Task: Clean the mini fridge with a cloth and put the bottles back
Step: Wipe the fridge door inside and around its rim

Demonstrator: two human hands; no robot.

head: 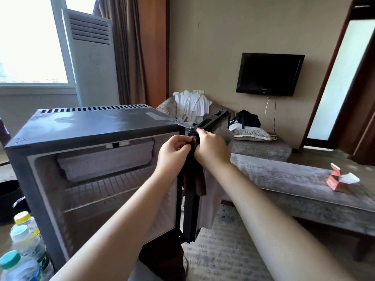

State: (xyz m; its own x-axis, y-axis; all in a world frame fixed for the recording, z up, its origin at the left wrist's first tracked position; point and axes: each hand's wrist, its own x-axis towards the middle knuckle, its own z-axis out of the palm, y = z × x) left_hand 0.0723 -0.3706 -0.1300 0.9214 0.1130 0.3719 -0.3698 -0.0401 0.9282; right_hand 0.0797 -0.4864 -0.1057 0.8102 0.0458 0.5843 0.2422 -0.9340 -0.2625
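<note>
The grey mini fridge (91, 128) stands with its door (211, 126) swung wide open to the right, and the capped bottles (22, 240) stand in a cluster at the lower left, just beside the cabinet. Against the door's top hinge corner hangs the dark brown cloth (194, 179) (its lower end dangling along the door's edge). The left hand (174, 147) and right hand (211, 147), close together, both pinch its upper end with curled fingers.

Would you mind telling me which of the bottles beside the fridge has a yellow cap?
The rearmost bottle, standing closest to the mini fridge; the middle bottle and the nearest bottle both have teal caps.
</note>
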